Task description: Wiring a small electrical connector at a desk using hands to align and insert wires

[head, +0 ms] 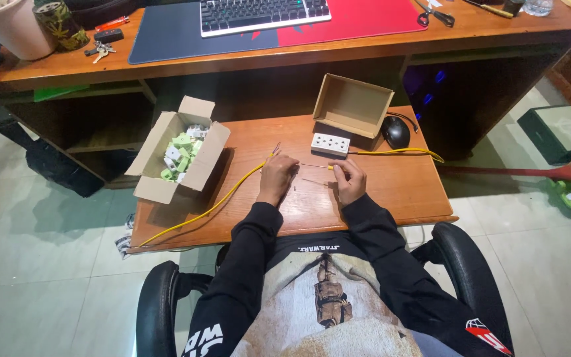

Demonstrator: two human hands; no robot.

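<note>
My left hand [277, 177] rests on the pull-out wooden shelf [404, 192], fingers closed around a yellow cable [213, 206] near its stripped end, where thin wire ends stick out. My right hand [349, 180] pinches a thin wire strand that reaches toward the left hand. A white socket block [330, 143] lies just beyond both hands, with a second yellow cable [398, 152] running off to its right.
An open cardboard box [150, 155] of green and white parts stands at the shelf's left. An empty box lid [353, 104] and a black mouse [396, 131] lie at the back. The desk above holds a keyboard [264, 14], scissors [435, 14] and keys [100, 50]. A broom [563, 173] lies on the floor at right.
</note>
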